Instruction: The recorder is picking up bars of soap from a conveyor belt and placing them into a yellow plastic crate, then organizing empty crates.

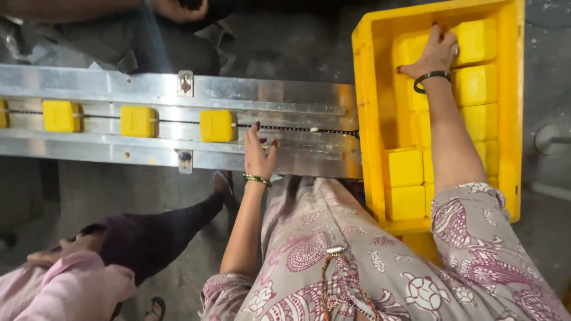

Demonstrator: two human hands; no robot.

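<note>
My left hand (259, 153) rests on the front rail of a metal conveyor track (285, 160), fingers apart, holding nothing, just right of a yellow block (217, 125). Two more yellow blocks (137, 121) (60, 116) ride the chain farther left. My right hand (436, 52) reaches into a yellow crate (369, 107) and lies on top of the yellow blocks (476, 83) stacked at its far end; whether the fingers grip one is hidden. More blocks (403, 184) sit at the crate's near end.
Another person's hand (178, 8) shows at the top, beyond the track. A person in pink and dark clothes (89, 273) sits at the lower left. My patterned clothing (369, 261) fills the bottom. A grey floor lies under the track.
</note>
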